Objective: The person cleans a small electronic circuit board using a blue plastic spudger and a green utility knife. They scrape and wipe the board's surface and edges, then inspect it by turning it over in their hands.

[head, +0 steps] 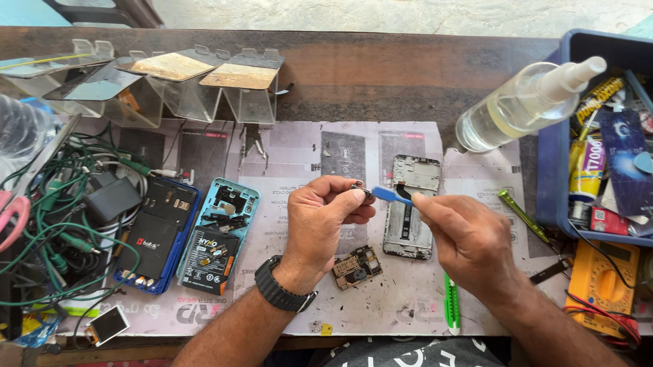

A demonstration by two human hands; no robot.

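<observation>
Head view: left hand (327, 212) pinches a tiny dark part (358, 186) between thumb and forefinger, at frame centre; right hand (467, 236) holds a blue pry tool (392, 195), tip touching that part. Risk, as I judge it: the part is very small and held only at the fingertips, so a hard push from the tool could flick it onto the cluttered mat (297, 163); the loose board (357, 267) at 6 o'clock of the hands could be knocked by a wrist. Open phone frame (413, 209) lies just beyond the tool. At 9 o'clock, two opened phones (191, 235) with black, labelled batteries. At 3 o'clock, a blue bin (557, 168) holding a glue tube with purple label, a dark blue card pack, a yellow-black tube. Clear spray bottle (515, 108) at 2 o'clock. Yellow meter (603, 282) at 4 o'clock.
</observation>
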